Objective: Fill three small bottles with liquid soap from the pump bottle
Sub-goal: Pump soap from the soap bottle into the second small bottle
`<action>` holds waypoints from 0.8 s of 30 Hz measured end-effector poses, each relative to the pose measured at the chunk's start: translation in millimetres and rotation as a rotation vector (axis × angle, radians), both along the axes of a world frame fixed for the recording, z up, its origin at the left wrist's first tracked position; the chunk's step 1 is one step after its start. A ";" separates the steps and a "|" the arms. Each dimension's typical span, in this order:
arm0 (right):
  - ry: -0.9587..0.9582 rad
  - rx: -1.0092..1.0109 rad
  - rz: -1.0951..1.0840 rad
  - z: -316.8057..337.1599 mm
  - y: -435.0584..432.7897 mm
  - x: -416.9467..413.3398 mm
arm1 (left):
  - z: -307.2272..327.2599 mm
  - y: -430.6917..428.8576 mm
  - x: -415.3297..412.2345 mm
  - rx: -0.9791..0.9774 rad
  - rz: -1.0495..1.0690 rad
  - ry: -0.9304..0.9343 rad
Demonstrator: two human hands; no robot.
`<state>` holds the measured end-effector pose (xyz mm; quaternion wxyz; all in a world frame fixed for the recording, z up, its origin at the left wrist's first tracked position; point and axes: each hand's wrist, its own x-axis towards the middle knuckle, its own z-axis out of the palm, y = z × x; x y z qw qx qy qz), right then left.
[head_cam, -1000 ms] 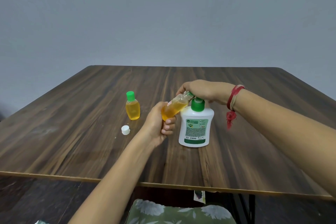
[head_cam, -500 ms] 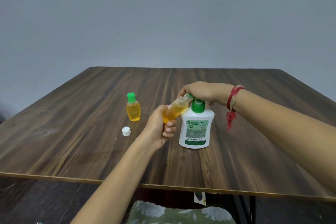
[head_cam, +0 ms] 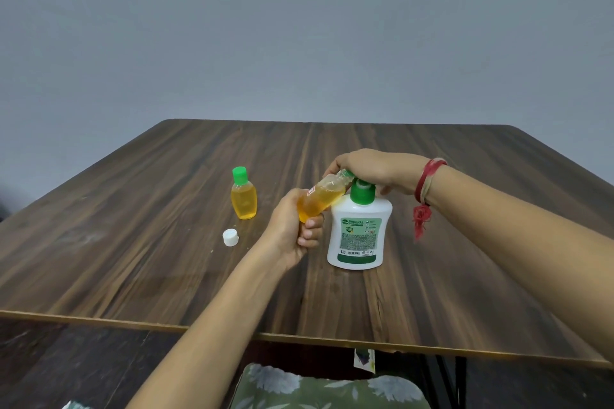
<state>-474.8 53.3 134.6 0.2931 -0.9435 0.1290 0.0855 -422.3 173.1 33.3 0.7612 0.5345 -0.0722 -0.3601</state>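
Tilted above the dark wood counter, mouth up against the green nozzle of the white pump bottle: a small clear bottle, uncapped, amber soap filling most of it, a red-and-white label on its side. Gripped round the base by the left hand, fingers clamped tight. Right hand on top of the pump head, fingers curled down over it. To the left, upright on the counter, a second small bottle, green-capped, full of amber soap; just nearer, a loose white cap. Red thread round the right wrist.
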 end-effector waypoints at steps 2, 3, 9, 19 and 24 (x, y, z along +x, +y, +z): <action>0.004 -0.022 0.006 -0.4 0.4 -0.7 | -0.9 0.0 -0.9 0.005 -0.002 0.004; 0.007 -0.021 0.008 1.1 0.9 -1.2 | -0.9 0.0 -1.1 0.005 -0.005 0.004; 0.030 0.027 -0.016 2.8 -0.3 0.4 | 0.5 -0.6 0.1 -0.019 0.001 0.006; -0.004 0.015 -0.016 2.5 1.3 -2.9 | -2.1 -3.4 0.4 -0.027 -0.001 0.009; 0.030 0.008 -0.016 5.0 1.4 -1.6 | -4.3 -1.6 -0.8 -0.025 0.000 0.013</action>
